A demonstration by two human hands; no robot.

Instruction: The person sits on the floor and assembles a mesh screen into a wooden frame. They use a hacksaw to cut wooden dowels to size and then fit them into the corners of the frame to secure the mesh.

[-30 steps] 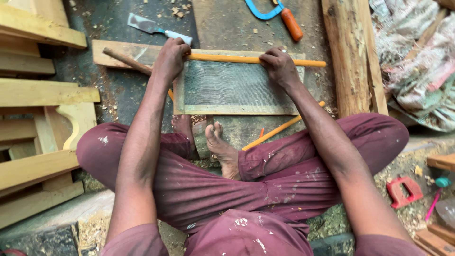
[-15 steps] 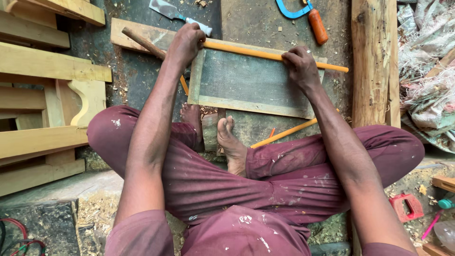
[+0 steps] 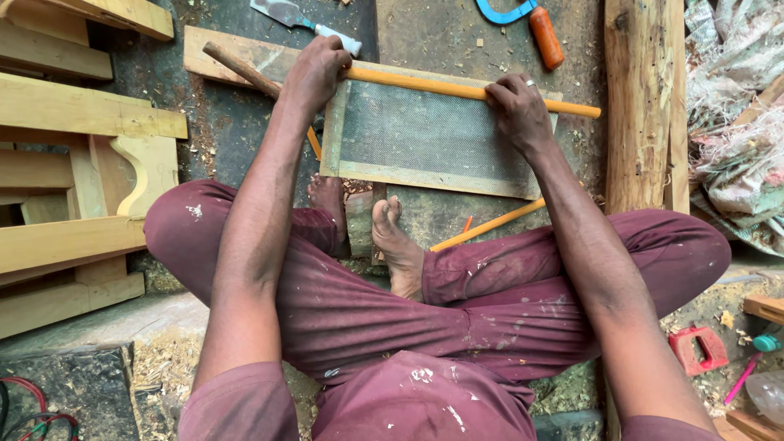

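Note:
A rectangular wooden frame with grey mesh (image 3: pixel 425 139) lies on the ground in front of my crossed legs. A long orange strip (image 3: pixel 433 86) runs along its far edge. My left hand (image 3: pixel 314 72) is closed around a brown wooden handle (image 3: pixel 241 69) at the frame's far left corner and rests on the strip's left end. My right hand (image 3: pixel 516 110) grips the strip near its right end, with the fingers curled over it. A second orange strip (image 3: pixel 490 224) pokes out from under the frame beside my right knee.
Pale wooden pieces (image 3: pixel 73 122) are stacked at the left. A flat blade with a white handle (image 3: pixel 302 20) and a blue saw with an orange handle (image 3: pixel 543 33) lie beyond the frame. A rough plank (image 3: pixel 641 106) and sacks (image 3: pixel 735 147) are at the right, with a red tool (image 3: pixel 698 347) near my right knee.
Both hands keep their places on the strip and the frame. Only the camera view has shifted, so the frame sits a little further right in the picture.

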